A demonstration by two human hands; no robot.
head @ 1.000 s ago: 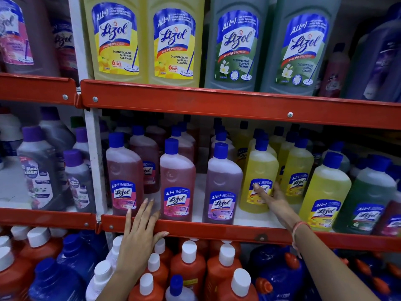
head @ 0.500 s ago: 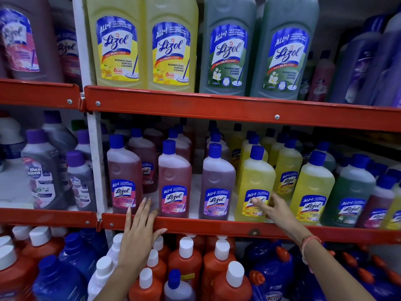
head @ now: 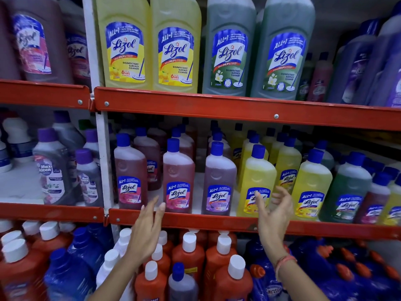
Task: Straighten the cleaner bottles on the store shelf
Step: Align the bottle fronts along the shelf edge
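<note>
Both hands had just come off the shelf (head: pixel 217 221), left hand (head: pixel 147 233) and right hand (head: pixel 274 216) open and empty, front bottles (head: pixel 178 181) looking straight-ish.

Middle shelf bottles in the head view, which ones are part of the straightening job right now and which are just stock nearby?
In the job:
pink bottle
purple bottle
yellow bottle
left hand
right hand

Just nearby:
big yellow bottles
big green bottles
orange bottles
Max Kleen bottles
</note>
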